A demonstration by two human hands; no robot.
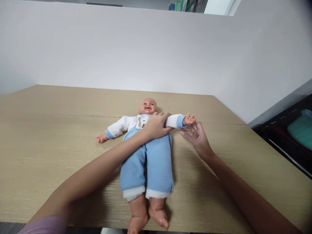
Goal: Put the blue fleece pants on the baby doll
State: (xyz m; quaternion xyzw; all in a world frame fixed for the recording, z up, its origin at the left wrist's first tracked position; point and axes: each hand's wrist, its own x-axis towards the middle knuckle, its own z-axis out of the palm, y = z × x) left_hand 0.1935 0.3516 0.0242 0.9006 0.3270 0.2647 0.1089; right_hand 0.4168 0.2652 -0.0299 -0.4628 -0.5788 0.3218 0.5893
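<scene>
A baby doll (159,162) in a white top and pale blue fleece trousers lies on its back on the table, its head away from me and its bare feet towards me. My left hand (157,125) lies across the doll's chest, fingers wrapped round the shoulder and upper arm on the right side. That doll arm (174,121) stretches out to the right. At its blue cuff is my right hand (196,135), fingers apart and partly behind the doll's small hand; nothing is clearly gripped there. The doll's other arm (119,126) rests on the tabletop to the left.
The wooden table (60,136) has a thin seam across it. A pale wall (122,48) rises behind, with shelf items visible over its top. To the right, beyond the table edge, stands a dark rack (280,130) with a teal cloth-like thing (302,128).
</scene>
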